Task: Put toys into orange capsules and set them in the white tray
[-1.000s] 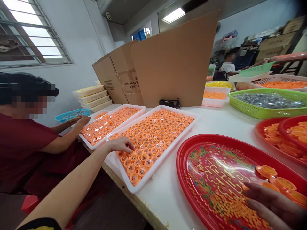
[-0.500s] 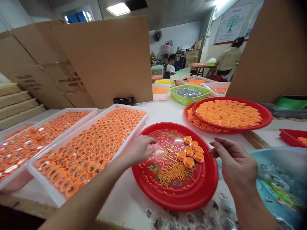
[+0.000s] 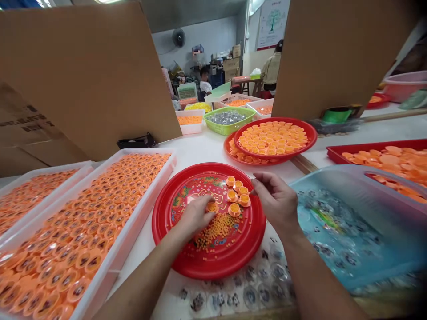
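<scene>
tabletop (image 3: 203,151) around red tray (image 3: 159,231), left hand (image 3: 196,217) inside, right hand (image 3: 275,200) over rim

Glossy red plate (image 3: 207,266) (plastic, probably), matt cardboard divider (image 3: 83,75)

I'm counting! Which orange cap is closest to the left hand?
The cap at the fingertips of the left hand; the other caps cluster further right.

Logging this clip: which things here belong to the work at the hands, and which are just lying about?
At the hands: left hand; right hand; red round tray; small orange cups; orange granules.
Just nearby: white tray of orange cups; blue tub; loose clear capsules; green basket.
</scene>
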Available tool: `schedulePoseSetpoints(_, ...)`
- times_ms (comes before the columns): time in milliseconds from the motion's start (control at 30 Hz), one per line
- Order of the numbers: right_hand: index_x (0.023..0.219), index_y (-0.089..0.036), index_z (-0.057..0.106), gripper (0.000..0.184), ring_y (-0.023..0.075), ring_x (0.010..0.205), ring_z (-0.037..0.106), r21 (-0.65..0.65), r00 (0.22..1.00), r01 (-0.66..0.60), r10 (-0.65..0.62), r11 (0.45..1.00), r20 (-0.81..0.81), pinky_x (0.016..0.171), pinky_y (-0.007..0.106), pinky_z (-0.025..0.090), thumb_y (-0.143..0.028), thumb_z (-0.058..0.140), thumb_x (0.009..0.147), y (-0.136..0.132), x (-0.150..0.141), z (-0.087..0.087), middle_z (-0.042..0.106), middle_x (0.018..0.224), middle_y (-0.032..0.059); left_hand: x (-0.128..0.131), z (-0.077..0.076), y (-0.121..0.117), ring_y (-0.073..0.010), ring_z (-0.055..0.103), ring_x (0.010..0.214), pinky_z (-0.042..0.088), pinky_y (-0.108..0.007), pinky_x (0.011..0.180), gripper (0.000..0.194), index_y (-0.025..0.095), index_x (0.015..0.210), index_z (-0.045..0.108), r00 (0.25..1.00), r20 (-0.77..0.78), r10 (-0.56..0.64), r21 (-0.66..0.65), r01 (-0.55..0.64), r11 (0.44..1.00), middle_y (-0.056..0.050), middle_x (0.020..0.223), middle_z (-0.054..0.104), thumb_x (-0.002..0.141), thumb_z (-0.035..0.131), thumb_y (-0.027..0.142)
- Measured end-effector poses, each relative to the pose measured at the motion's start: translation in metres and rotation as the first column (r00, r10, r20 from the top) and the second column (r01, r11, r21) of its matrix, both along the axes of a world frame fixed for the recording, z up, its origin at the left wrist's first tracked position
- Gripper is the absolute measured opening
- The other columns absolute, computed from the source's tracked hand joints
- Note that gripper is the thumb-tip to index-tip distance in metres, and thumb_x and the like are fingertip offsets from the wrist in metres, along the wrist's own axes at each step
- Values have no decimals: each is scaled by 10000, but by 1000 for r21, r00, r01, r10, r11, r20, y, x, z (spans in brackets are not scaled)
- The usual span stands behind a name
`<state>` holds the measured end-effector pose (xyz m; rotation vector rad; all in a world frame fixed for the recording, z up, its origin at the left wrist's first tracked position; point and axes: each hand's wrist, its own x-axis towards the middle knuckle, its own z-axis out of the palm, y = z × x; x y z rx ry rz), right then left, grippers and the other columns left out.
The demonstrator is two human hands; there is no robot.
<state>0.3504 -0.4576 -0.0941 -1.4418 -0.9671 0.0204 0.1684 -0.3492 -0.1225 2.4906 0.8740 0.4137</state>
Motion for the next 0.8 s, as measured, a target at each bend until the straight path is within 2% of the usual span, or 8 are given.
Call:
schedulePoseSetpoints(133, 977, -197, 642, 179, 150, 644, 619, 16, 1000, -1, 1, 1000, -21, 606, 283, 513, -294, 604, 832, 1, -1, 2, 657, 807, 18, -24, 19, -12, -179, 582, 744, 419, -277, 696, 221, 179, 939, 596, 1000, 16, 5, 7, -5, 1000, -42, 841, 642, 718, 605, 186)
schedulePoseSetpoints(200, 964, -194, 648, 181, 154, 650, 619, 15, 1000, -5, 6, 1000, -31, 618, 289, 516, -301, 607, 825, 2, -1, 0, 658, 804, 19, -31, 24, -15, -158, 579, 699, 416, -259, 667, 228, 185, 954, 595, 997, 50, 65, -11, -64, 998, -28, 828, 647, 732, 612, 230)
schedulePoseSetpoints(367, 957, -177, 655, 237, 153, 614, 608, -29, 995, -47, 44, 998, -87, 603, 300, 521, -348, 624, 796, 6, -1, -4, 664, 826, 38, -43, 20, -11, -173, 589, 692, 415, -266, 644, 178, 168, 877, 620, 983, 12, 183, -47, -182, 982, -36, 776, 656, 708, 623, 225)
schedulePoseSetpoints(500, 964, -162, 645, 287, 148, 582, 601, -40, 987, -81, 75, 996, -139, 560, 286, 525, -383, 633, 781, 2, 3, -5, 653, 792, 40, -53, 25, -14, -193, 590, 793, 416, -283, 706, 240, 171, 941, 611, 978, 52, 203, 6, -203, 979, -61, 900, 656, 704, 615, 215)
schedulePoseSetpoints(567, 960, -160, 643, 299, 146, 580, 600, -43, 983, -83, 74, 996, -168, 557, 282, 526, -394, 641, 773, -5, 6, -6, 647, 778, 39, -57, 29, -16, -184, 585, 781, 411, -273, 694, 255, 186, 954, 606, 972, 75, 221, 0, -222, 975, -46, 890, 652, 700, 609, 210)
schedulePoseSetpoints(667, 961, -167, 639, 309, 156, 608, 601, -97, 978, -123, 104, 988, -182, 581, 293, 526, -410, 647, 769, -23, 12, -10, 645, 789, 43, -60, 28, -13, -163, 576, 685, 398, -253, 625, 168, 192, 856, 612, 963, 55, 263, -84, -258, 962, -16, 764, 641, 689, 601, 200)
schedulePoseSetpoints(733, 971, -180, 633, 300, 169, 647, 604, -191, 981, -172, 150, 966, -126, 609, 306, 522, -417, 629, 787, -40, 17, -15, 646, 806, 44, -61, 23, -10, -161, 576, 661, 398, -248, 601, 138, 189, 816, 605, 960, 42, 278, -141, -270, 953, -8, 735, 637, 687, 614, 239)
schedulePoseSetpoints(800, 965, -198, 630, 258, 181, 683, 606, -313, 983, -174, 186, 934, 8, 631, 312, 509, -403, 603, 811, -60, 24, -18, 647, 823, 42, -60, 18, -8, -166, 580, 670, 406, -251, 600, 182, 186, 811, 593, 955, 72, 287, -214, -267, 940, -11, 759, 640, 681, 636, 306)
